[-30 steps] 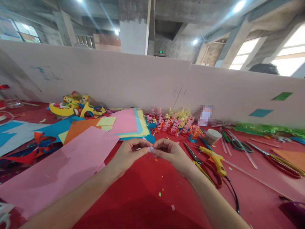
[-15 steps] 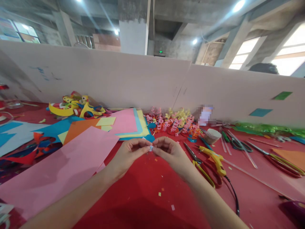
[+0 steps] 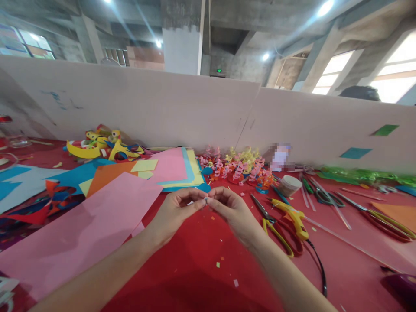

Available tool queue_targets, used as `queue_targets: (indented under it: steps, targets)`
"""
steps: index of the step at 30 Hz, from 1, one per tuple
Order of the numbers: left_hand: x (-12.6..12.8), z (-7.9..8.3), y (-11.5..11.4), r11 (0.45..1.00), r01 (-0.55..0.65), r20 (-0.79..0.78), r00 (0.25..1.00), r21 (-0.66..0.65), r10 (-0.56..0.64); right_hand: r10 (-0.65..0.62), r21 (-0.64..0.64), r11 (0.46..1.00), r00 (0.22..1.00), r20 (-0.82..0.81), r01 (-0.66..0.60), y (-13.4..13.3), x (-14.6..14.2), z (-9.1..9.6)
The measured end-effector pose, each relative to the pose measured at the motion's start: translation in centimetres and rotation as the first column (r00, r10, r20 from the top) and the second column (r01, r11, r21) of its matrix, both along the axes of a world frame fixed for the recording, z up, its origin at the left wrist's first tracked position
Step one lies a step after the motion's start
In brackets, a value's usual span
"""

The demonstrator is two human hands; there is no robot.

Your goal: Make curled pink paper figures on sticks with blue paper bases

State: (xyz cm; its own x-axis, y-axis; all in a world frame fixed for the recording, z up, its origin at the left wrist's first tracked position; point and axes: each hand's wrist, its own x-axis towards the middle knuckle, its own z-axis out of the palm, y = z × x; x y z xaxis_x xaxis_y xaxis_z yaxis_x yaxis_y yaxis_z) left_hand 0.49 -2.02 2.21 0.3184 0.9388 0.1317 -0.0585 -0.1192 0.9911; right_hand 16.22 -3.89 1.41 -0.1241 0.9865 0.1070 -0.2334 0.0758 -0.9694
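My left hand (image 3: 177,209) and my right hand (image 3: 231,209) meet fingertip to fingertip above the red table (image 3: 195,268). Both pinch one tiny pale piece of paper (image 3: 206,199) between thumb and forefinger. The piece is mostly hidden by the fingers. A large pink paper sheet (image 3: 81,229) lies just left of my left forearm. Yellow-handled scissors (image 3: 276,229) and a yellow glue gun (image 3: 292,214) lie right of my right hand.
Coloured sheets (image 3: 172,167) are stacked behind my hands, with a cluster of small curled paper pieces (image 3: 238,167) beyond. Blue and orange offcuts (image 3: 48,186) lie left. More scissors (image 3: 383,219), sticks and a tape roll (image 3: 290,185) lie right. A pale partition wall (image 3: 195,108) backs the table.
My hands have lifted slightly and drawn closer, and the pale paper piece shows less between the fingertips than before.
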Motion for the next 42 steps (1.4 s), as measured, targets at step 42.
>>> queue_targets:
  steps: [42]
  targets:
    - [-0.5,-0.3,1.0,0.997,0.071,0.053,0.996,-0.032,-0.07,-0.409,0.619,0.779,0.828,0.383,0.099,0.3,1.1,-0.3]
